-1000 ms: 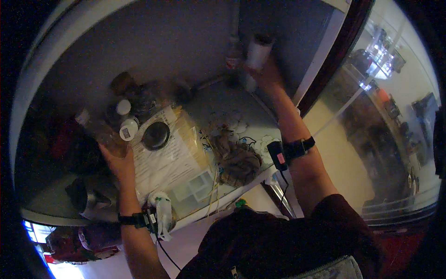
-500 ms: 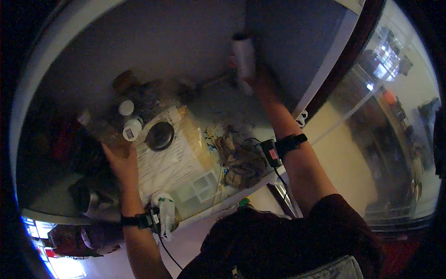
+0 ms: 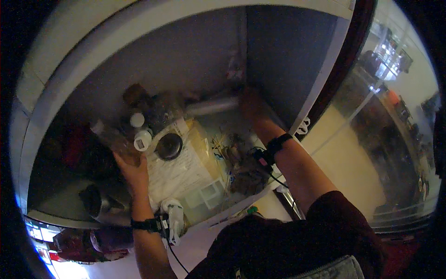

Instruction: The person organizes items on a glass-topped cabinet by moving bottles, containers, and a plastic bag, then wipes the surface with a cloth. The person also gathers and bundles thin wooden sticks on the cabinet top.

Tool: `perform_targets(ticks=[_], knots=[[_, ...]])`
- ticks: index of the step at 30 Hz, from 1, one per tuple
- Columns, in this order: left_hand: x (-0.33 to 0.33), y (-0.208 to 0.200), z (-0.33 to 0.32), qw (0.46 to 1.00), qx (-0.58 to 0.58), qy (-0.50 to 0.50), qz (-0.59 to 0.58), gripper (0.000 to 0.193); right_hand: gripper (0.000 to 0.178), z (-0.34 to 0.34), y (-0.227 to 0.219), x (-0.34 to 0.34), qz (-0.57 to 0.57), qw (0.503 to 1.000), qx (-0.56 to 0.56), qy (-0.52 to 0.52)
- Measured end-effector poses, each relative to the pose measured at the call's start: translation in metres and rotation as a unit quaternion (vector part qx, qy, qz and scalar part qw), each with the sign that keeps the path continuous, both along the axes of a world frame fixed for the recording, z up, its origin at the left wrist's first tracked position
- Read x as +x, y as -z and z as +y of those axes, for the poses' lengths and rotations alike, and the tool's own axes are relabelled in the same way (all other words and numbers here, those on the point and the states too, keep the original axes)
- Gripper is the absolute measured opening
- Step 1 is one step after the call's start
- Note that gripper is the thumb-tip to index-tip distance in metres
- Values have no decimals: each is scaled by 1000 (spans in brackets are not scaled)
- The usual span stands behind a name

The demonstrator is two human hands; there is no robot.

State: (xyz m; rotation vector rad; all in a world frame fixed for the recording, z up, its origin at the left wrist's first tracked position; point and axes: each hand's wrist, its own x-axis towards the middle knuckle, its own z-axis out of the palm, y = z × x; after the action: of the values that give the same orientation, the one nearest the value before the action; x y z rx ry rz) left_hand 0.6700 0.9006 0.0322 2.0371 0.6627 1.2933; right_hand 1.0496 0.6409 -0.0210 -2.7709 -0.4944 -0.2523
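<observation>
My left hand (image 3: 134, 173) has its thumb and fingers spread around the near end of a clear plastic package (image 3: 114, 138); I cannot tell whether it grips it. Beside it are a white-lidded container (image 3: 142, 140), a second white lid (image 3: 137, 120) and a round dark lid or dish (image 3: 169, 146) on printed sheets (image 3: 174, 171). Far back in the right corner, my right hand (image 3: 252, 103) is at the right end of a white roll (image 3: 211, 106), which lies along the back wall. Shadow and blur hide the right fingers. Both wrists wear black straps with small cabled boxes.
Grey walls and a pale frame (image 3: 320, 69) enclose the shelf. Dark crumpled material (image 3: 246, 167) and thin sticks lie near its front right. A clear divided tray (image 3: 209, 193), a white plastic bag (image 3: 174, 216) and a dark metallic vessel (image 3: 104, 204) sit along the front.
The white roll has gone from upright in my right hand to lying along the back wall. My right hand has lowered toward the shelf. My left hand keeps its spread shape; the view has shifted slightly.
</observation>
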Motion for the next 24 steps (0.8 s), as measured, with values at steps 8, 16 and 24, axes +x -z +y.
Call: perform_targets(ticks=[8,16,24], knots=[[-2,10,2,1000,-23,-5,-12,96,70,-39,-5,-18,36,992,65,-103],[-6,5,-3,1000,-12,2,4,93,69,-64,-5,-4,14,994,73,-82],[-5,-4,-10,995,-87,36,-22,95,69,-28,-17,12,-23,996,51,-64]])
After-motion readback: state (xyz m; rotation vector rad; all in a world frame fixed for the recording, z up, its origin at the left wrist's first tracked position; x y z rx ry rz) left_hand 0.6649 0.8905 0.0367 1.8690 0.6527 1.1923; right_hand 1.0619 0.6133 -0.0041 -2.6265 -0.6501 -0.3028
